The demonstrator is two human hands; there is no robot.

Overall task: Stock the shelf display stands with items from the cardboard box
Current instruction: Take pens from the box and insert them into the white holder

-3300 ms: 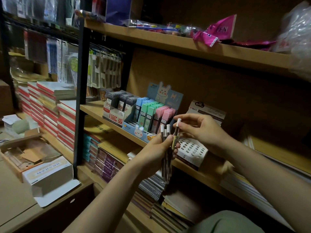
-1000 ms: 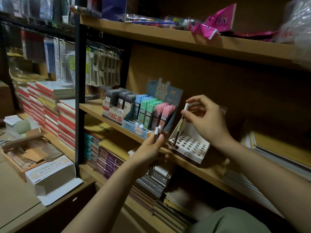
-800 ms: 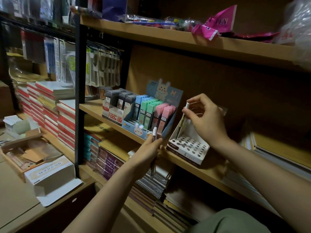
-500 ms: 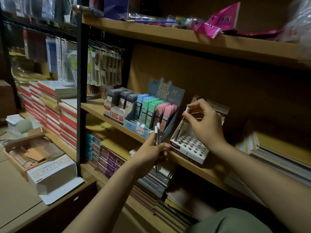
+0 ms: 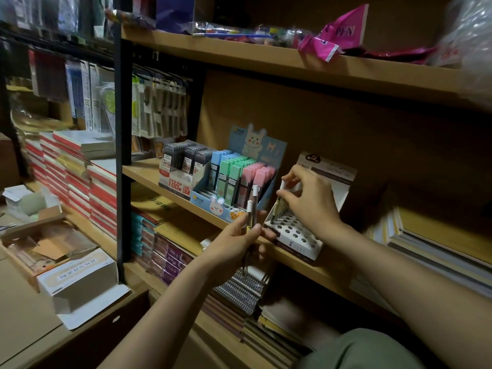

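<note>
Head view
Landmark: white display stand [image 5: 295, 233], punched with holes, on the middle shelf [image 5: 149, 173].
Right hand [image 5: 311, 201]: over the stand's back left corner; fingertips pinch one pen [image 5: 278, 203] angled into a hole.
Left hand [image 5: 234, 241]: just left of the stand's front edge; fingers curled round two spare pens [image 5: 251, 209], caps up.
Cardboard box [image 5: 40, 249]: far left of the stand, low down.
Risk: the slanted pen likely misses its hole or tips the light stand.
Risk: the loosely held spares may slip toward the notebooks [image 5: 239, 291] below the stand.
</note>
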